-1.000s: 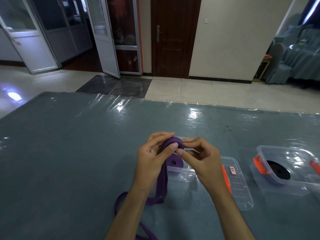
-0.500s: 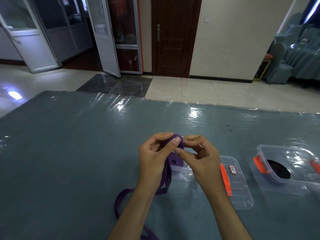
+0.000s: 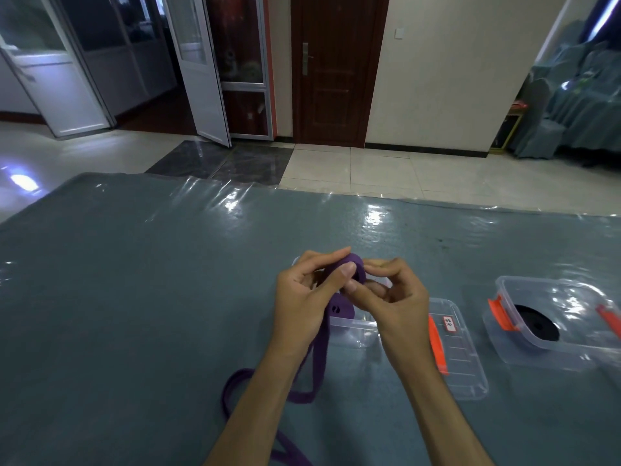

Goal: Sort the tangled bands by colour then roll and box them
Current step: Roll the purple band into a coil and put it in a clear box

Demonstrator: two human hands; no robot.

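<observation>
A purple band is partly wound into a small roll (image 3: 357, 266) held above the table. My left hand (image 3: 304, 297) pinches the roll from the left and my right hand (image 3: 391, 299) grips it from the right. The loose tail of the purple band (image 3: 317, 358) hangs down under my left hand and loops on the table toward the front edge. Below my hands stands an open clear box (image 3: 353, 332), partly hidden. To the right, a second clear box (image 3: 504, 317) with orange clips holds a rolled black band (image 3: 537, 322).
A clear lid (image 3: 462, 361) with an orange clip and a small label lies flat right of the first box. The table (image 3: 134, 297) has a grey-blue cloth under shiny plastic film. Beyond its far edge are tiled floor, doors and covered chairs.
Both hands have kept turning the purple roll between the fingers. The loose tail has shortened a little and shifted on the table. The boxes have stayed put.
</observation>
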